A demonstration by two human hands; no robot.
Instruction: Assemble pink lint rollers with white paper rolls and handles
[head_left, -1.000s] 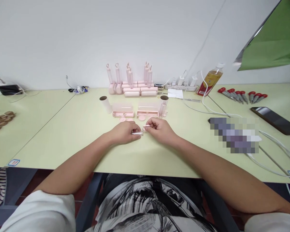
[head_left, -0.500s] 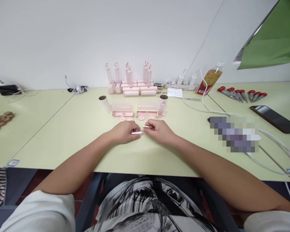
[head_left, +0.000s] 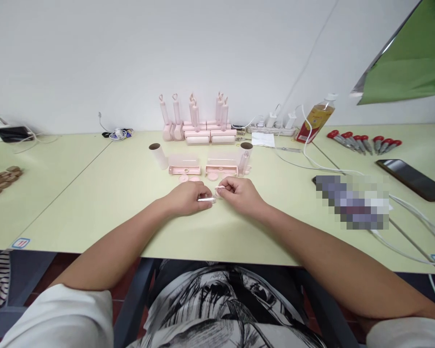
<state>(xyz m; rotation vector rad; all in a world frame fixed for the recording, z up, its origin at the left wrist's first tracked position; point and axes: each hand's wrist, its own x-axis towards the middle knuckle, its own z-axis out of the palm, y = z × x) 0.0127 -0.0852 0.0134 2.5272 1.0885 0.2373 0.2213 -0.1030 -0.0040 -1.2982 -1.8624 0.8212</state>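
Low over the table, my left hand [head_left: 189,198] is closed around a clear plastic tube [head_left: 206,199], whose end points right. Beside that end, my right hand [head_left: 240,194] pinches a small pale pink piece [head_left: 219,187]; its exact shape is too small to make out. A narrow gap shows between the tube's end and the pink piece. Just beyond my hands lie two open pink cases [head_left: 184,170] with clear lids, and several flat pink discs [head_left: 212,177]. Another clear tube [head_left: 244,162] stands upright by the right case.
Cardboard-like rolls [head_left: 158,156] stand either side of the cases. Behind are pink lint-roller-like pieces [head_left: 197,139] with upright handles. A bottle [head_left: 317,118], power strip [head_left: 271,130], red-capped tools [head_left: 351,140], phone [head_left: 413,178] and white cables lie right; brown pieces [head_left: 3,181] lie left.
My right hand has shifted slightly up and away from the tube's end, still pinching the pink piece. My left hand with the tube has hardly moved.
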